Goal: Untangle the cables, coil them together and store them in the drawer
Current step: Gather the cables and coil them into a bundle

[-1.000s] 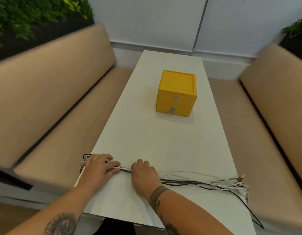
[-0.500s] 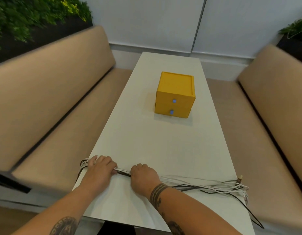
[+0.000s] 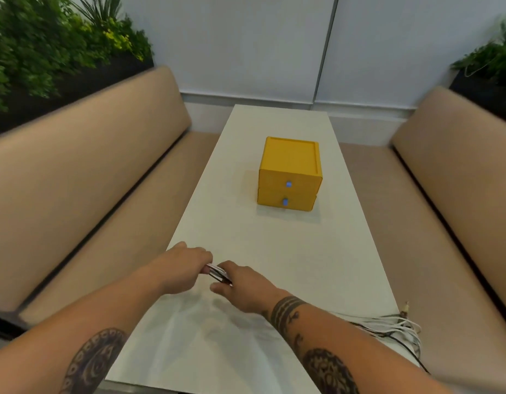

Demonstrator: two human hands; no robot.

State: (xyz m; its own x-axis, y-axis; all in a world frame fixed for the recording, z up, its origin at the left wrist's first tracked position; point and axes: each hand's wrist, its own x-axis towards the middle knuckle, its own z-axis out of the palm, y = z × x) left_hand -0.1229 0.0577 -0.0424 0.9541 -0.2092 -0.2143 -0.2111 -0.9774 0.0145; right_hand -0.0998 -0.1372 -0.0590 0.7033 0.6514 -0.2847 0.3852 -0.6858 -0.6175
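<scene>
Both hands hold a bundle of white and black cables (image 3: 219, 273) above the near part of the white table (image 3: 288, 251). My left hand (image 3: 183, 268) grips the bundle's left end and my right hand (image 3: 240, 285) grips it just to the right, the two hands almost touching. The remaining cable runs hidden under my right forearm and reappears as loose loops (image 3: 396, 325) at the table's right edge, with a black strand hanging over it. A yellow two-drawer box (image 3: 288, 174) with blue knobs stands farther along the table, both drawers closed.
Tan upholstered benches flank the table on the left (image 3: 84, 194) and right (image 3: 450, 194). Green plants (image 3: 47, 46) sit behind the left backrest and at the far right. A white wall closes off the table's far end.
Both hands have lifted the cable bundle off the table and moved it forward and rightward, closing to almost touch. The left-edge loops are gathered up into my left hand.
</scene>
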